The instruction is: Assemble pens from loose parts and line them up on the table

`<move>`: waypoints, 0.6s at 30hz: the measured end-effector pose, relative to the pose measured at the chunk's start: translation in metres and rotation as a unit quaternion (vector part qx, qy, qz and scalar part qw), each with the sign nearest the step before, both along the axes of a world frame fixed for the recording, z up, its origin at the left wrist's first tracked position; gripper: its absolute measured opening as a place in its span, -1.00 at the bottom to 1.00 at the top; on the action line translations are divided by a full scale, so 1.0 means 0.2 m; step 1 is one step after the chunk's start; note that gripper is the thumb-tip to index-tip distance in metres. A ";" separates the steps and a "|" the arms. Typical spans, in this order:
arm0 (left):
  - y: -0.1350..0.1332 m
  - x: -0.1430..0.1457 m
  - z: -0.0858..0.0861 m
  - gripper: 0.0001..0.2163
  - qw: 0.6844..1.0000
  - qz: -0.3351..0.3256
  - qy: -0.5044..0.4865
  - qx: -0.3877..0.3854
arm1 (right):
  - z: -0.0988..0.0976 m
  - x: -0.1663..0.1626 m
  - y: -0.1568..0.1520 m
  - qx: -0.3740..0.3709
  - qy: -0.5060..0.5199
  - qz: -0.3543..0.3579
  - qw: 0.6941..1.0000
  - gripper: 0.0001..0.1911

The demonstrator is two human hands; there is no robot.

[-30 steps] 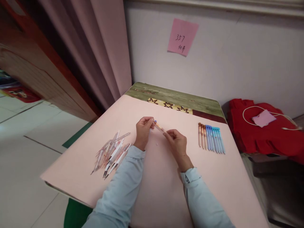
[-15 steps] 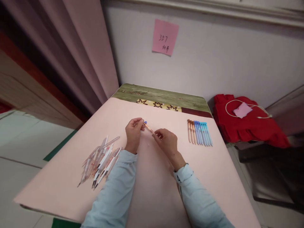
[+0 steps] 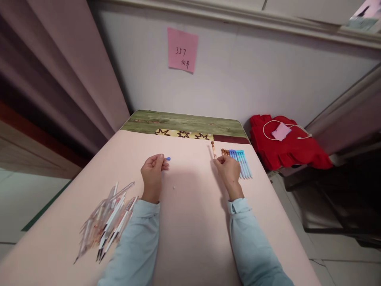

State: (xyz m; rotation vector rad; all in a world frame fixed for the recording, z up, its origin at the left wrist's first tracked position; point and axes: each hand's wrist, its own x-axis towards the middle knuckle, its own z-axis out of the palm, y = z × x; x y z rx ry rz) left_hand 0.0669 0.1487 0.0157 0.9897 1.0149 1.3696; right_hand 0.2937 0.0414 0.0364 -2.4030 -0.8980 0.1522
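My right hand [image 3: 229, 172] pinches a brown-topped pen [image 3: 213, 150] with a pale, patterned barrel, its top pointing away from me. The pen is just left of a neat row of pens [image 3: 242, 163] with brown, blue and light-blue tops, and my hand partly covers that row. My left hand [image 3: 152, 178] is closed on a small blue pen top [image 3: 168, 159] that sticks out past the fingertips. Whether a barrel is attached to it is hidden in the hand. A loose pile of clear and white pen parts [image 3: 107, 218] lies left of my left forearm.
The table has a pale pink cover [image 3: 190, 238] and a green, wood-patterned far strip [image 3: 184, 119]. A tiny white bit [image 3: 174, 187] lies between my hands. To the right, a red cloth [image 3: 268, 149] bears a white cable and a pink note [image 3: 281, 131]. A wall stands behind.
My hands have moved apart. The right hand has carried the brown-topped pen away from the left hand, rightward to the row. The blue top stays in my left hand. The view has shifted right.
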 end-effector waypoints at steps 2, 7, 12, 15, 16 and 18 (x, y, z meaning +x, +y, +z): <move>-0.01 0.00 0.01 -0.66 1.000 -0.002 0.002 -0.001 | 0.00 0.05 -0.02 -0.047 -0.004 -0.018 0.999 -0.80; -0.02 0.01 0.02 -0.67 1.000 -0.002 0.015 -0.004 | -0.02 0.08 -0.03 -0.105 -0.023 -0.038 0.994 -0.75; -0.02 0.01 0.02 -0.66 1.000 -0.015 0.023 -0.005 | -0.05 0.07 -0.02 -0.106 -0.042 -0.047 0.992 -0.75; -0.02 0.01 0.02 -0.65 0.999 -0.020 0.025 -0.006 | -0.06 0.07 -0.02 -0.094 -0.051 -0.041 0.993 -0.74; -0.02 0.01 0.02 -0.65 1.000 -0.020 0.024 -0.006 | -0.06 0.07 -0.02 -0.090 -0.054 -0.036 0.994 -0.75; -0.02 0.01 0.02 -0.65 1.000 -0.021 0.020 -0.006 | -0.06 0.07 -0.02 -0.085 -0.060 -0.031 0.994 -0.76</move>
